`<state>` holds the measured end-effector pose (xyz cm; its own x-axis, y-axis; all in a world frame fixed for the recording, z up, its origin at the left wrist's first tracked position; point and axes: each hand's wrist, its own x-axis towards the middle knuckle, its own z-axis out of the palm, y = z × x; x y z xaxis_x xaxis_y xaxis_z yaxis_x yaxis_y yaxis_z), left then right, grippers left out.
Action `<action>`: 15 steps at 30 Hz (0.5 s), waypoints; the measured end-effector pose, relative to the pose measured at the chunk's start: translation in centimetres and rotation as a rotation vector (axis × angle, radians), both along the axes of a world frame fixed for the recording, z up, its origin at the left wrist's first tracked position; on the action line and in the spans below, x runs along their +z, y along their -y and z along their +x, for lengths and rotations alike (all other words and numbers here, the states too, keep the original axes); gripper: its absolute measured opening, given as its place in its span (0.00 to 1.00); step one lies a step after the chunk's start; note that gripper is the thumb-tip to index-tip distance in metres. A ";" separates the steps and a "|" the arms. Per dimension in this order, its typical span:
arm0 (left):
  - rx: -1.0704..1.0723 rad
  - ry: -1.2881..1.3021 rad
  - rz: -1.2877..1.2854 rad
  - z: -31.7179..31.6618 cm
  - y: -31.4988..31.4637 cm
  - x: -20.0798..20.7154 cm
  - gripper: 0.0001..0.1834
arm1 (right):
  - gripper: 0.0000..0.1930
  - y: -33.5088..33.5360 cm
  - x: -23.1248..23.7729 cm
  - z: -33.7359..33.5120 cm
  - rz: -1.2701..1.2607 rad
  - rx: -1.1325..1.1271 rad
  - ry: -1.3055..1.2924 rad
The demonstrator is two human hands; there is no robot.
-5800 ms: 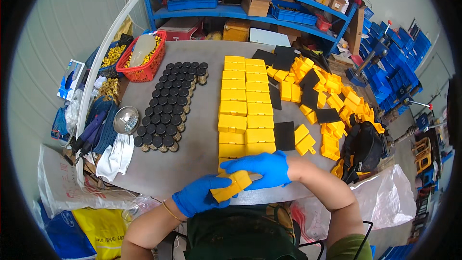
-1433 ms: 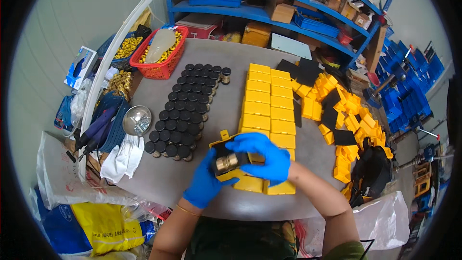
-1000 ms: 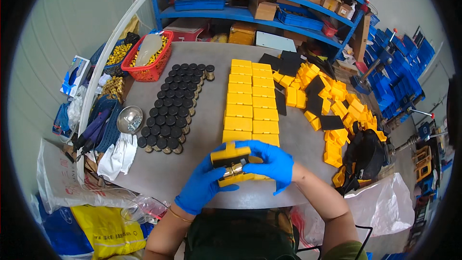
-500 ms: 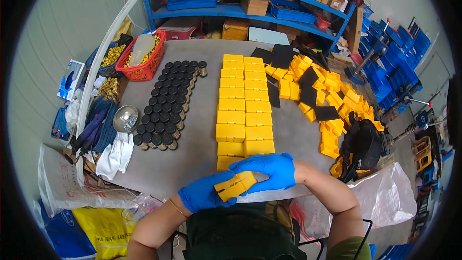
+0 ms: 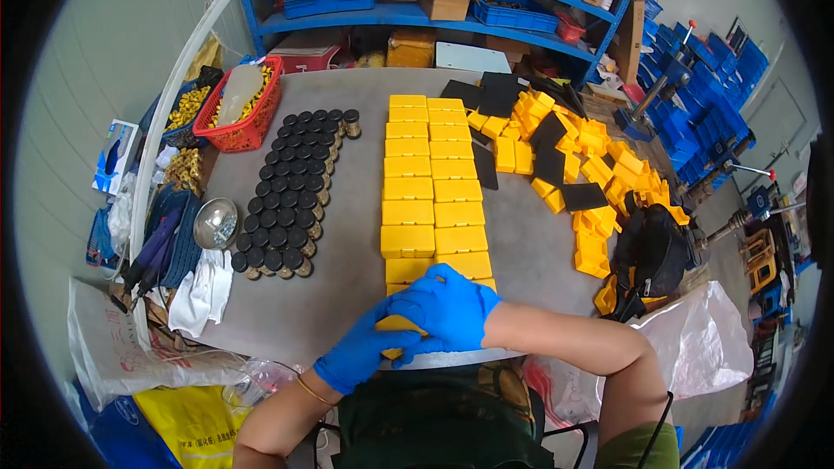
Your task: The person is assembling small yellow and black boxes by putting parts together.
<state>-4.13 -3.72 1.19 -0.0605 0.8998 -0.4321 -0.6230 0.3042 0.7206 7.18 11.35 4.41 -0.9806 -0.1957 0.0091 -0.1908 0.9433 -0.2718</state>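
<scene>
A small yellow plastic box [image 5: 400, 324] is between my gloved hands at the table's near edge. My left hand [image 5: 358, 349] grips it from the left. My right hand [image 5: 452, 308] wraps over its right side, and the fingers cover most of the box. Just beyond my hands, closed yellow boxes [image 5: 407, 212] stand in two long columns running away from me. The nearest boxes are partly hidden by my right hand. Both hands wear blue gloves.
Small jars with black lids [image 5: 278, 236] stand in rows at left, near a metal bowl [image 5: 216, 224] and a red basket [image 5: 271, 87]. Loose open yellow boxes [image 5: 592, 254] and black foam-like sheets [image 5: 583, 196] heap at right beside a black bag [image 5: 653, 252]. Blue shelves [image 5: 382, 17] stand behind.
My right hand has closed over the box, which earlier showed its long side and seam. Both hands have come together and moved slightly left. The whole view has shifted a little.
</scene>
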 end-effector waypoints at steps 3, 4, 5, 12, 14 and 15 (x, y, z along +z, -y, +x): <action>-0.023 -0.077 -0.035 -0.8 -0.1 -0.5 0.35 | 0.25 -0.3 -1.7 -0.4 -0.004 0.005 -0.134; -0.027 -0.074 -0.034 -1.5 -0.5 -0.4 0.35 | 0.25 -0.4 -2.1 -0.6 -0.003 0.001 -0.131; -0.064 -0.333 -0.001 -2.5 -1.1 0.0 0.36 | 0.27 -0.4 -2.1 -1.1 0.006 -0.053 -0.170; 0.241 -0.396 0.151 -3.5 -2.6 -2.4 0.42 | 0.27 -2.7 -4.8 -1.9 0.179 -0.409 -0.307; 0.181 -0.552 0.180 -3.9 -2.4 -3.1 0.40 | 0.26 -4.3 -3.5 -0.9 0.041 -0.463 -0.310; 0.145 -0.711 0.197 -3.9 -2.3 -3.4 0.38 | 0.25 -6.0 -3.0 0.1 -0.072 -0.609 -0.309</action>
